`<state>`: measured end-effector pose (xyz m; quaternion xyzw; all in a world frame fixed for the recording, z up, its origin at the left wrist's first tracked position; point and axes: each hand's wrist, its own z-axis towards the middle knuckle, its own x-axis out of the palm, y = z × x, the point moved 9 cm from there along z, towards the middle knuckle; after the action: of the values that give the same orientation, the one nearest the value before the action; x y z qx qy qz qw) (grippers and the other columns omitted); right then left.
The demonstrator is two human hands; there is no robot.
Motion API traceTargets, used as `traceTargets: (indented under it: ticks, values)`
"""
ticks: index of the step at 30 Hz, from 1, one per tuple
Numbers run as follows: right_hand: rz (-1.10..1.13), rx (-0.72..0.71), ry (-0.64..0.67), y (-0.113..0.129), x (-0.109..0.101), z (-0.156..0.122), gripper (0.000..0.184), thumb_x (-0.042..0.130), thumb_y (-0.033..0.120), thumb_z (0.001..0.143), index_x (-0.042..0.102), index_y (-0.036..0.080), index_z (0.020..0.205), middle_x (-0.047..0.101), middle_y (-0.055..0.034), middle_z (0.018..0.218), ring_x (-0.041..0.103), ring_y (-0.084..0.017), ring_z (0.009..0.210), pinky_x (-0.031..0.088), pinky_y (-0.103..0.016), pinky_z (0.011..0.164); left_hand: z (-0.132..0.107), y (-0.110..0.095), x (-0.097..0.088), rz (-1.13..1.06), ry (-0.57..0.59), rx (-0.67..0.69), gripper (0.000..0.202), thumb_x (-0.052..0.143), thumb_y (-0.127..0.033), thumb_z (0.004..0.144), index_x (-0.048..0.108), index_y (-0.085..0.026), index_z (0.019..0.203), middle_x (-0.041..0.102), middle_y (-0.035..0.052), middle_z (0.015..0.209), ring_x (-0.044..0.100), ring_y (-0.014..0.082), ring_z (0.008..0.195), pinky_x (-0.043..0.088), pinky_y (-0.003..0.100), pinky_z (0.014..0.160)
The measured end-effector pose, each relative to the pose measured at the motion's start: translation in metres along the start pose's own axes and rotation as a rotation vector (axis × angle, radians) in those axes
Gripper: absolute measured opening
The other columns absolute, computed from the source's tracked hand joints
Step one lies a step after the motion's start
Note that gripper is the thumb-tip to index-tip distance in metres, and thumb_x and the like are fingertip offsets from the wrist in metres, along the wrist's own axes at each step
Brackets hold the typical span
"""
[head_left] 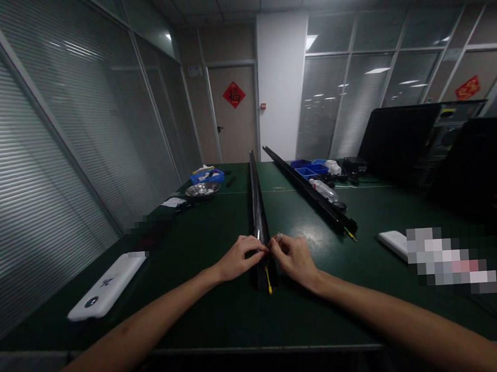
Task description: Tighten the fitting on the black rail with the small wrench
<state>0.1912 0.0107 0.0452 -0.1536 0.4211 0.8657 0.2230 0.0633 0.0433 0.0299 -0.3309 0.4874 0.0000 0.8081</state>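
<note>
A long black rail (257, 208) runs away from me down the middle of the table, with a short yellow wire (268, 280) coming out of its near end. My left hand (242, 257) reaches across this end, its fingers and thumb closed on the rail near the right edge. Close by on the right, my right hand (294, 260) is closed in a pinch, fingertips at the rail's edge. What sits in that pinch is too small to make out. A tiny shiny bit (279, 236) shows at the top of the right hand's fingers.
A second black rail (312, 193) with a yellow wire lies at the right. Behind it are blue bins (310, 171) and a clear plastic-wrapped item (324, 190). A metal bowl (202, 190) stands far left; white devices (107, 287) lie on both sides of the green table (206, 323).
</note>
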Motion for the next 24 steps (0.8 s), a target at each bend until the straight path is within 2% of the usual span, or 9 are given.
traceTargets:
  ticks: [14, 24]
  values:
    - [0.042, 0.015, 0.011, -0.0046, 0.0023, -0.0025, 0.032, 0.051, 0.032, 0.099, 0.062, 0.017, 0.073, 0.059, 0.0001, 0.059, 0.054, -0.012, 0.048, 0.037, -0.022, 0.049, 0.0002, 0.0004, -0.0003, 0.011, -0.009, -0.008, 0.021, 0.053, -0.032, 0.102, 0.070, -0.022, 0.109, 0.071, 0.0038, 0.112, 0.060, 0.0222, 0.112, 0.034, 0.038, 0.104]
    - [0.017, -0.091, 0.102, 0.0011, 0.0074, 0.0014, 0.029, 0.049, 0.025, 0.101, 0.060, 0.018, 0.076, 0.062, -0.0014, 0.067, 0.058, -0.014, 0.057, 0.042, -0.023, 0.057, 0.0015, -0.0010, -0.0006, 0.002, -0.017, -0.012, 0.022, 0.052, -0.034, 0.101, 0.069, -0.020, 0.104, 0.071, 0.0039, 0.109, 0.061, 0.0229, 0.110, 0.035, 0.037, 0.103]
